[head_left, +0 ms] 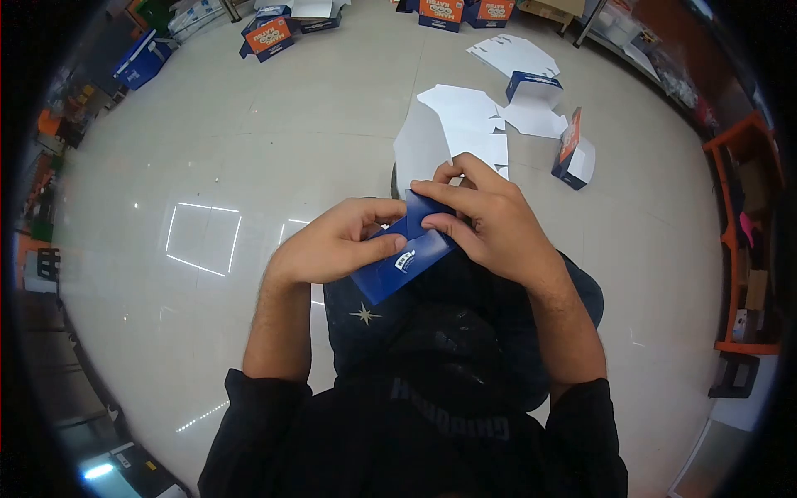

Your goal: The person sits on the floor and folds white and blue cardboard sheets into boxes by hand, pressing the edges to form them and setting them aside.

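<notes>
- Grip: the left hand (330, 241) and the right hand (491, 217) are both narrowed on the blue carton (383, 280), thumbs on its printed face and fingers around its upper edges.
- Blue carton: held tilted above the person's lap, partly folded; its inside is hidden. A small white logo marks the face, its lettering too small to read.
- White sheets (480, 131): beyond the hands, with notched edges; a second white stack (519, 56) lies farther off.
- Open box (533, 98): on the floor (324, 108), blue outside, its white interior showing.
- Small box (573, 158): near the open box, blue and orange with a white side.
- Printed box (269, 38): farther left, "MANG KATSU" on orange; similar lettering marks the boxes at the top (441, 12).
- Blue bin (143, 61): far left, with unreadable white markings.
- Orange shelf (724, 137): at right, containing cardboard (756, 289) and a pink object (746, 226).
</notes>
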Demonstrator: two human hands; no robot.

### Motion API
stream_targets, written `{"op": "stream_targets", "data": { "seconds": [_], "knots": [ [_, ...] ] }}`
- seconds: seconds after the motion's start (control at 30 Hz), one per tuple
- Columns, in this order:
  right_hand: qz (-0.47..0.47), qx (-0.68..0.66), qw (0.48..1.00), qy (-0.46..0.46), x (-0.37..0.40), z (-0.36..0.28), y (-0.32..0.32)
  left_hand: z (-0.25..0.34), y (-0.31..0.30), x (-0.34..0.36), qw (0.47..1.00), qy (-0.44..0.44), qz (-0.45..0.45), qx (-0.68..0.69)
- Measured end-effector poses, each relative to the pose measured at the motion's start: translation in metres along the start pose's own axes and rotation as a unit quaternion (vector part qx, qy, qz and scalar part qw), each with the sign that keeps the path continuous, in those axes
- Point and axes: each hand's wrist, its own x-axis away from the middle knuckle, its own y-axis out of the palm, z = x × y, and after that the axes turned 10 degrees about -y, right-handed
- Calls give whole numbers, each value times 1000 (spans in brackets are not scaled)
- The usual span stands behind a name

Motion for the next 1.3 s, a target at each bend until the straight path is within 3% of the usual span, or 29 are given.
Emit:
{"op": "stream_targets", "data": {
  "seconds": [0.2, 0.33, 0.43, 0.5, 0.53, 0.6, 0.67, 0.87, 0.93, 1.13, 1.23, 1.3],
  "knots": [
    [-12, 54, 998, 12, -4, -14, -3, 2, 6, 8, 997, 28, 66, 38],
    [37, 69, 997, 1, -10, -16, 8, 7, 3, 6, 990, 46, 96, -94],
    [30, 54, 998, 29, -13, -23, 6, 10, 2, 10, 992, 24, 101, -68],
    [23, 32, 999, 23, -13, -25, 4, -3, 1, 3, 998, 27, 6, 63],
    [17, 13, 999, 36, -13, -25, 3, -10, -2, 0, 998, 32, 10, 61],
    [9, 6, 999, 34, -12, -24, 1, -18, -7, -3, 989, 54, -72, 121],
    [-11, -19, 999, 25, -12, -23, -2, -19, -5, -7, 989, 45, -73, 124],
    [-58, -30, 998, 7, -7, -29, -1, -3, 6, 10, 999, 17, 8, 29],
    [-74, -34, 997, 9, -7, -31, -1, 2, 9, 15, 997, 22, 71, 4],
    [-90, -4, 996, 18, -3, -42, -8, 13, 14, 22, 993, 34, 114, -3],
    [-119, 23, 993, -8, -2, -55, -15, 15, 17, 22, 985, 72, 154, -30],
    [-101, 119, 988, -21, 5, -57, -13, 23, 18, 23, 982, 82, 168, -41]
  ]
}}
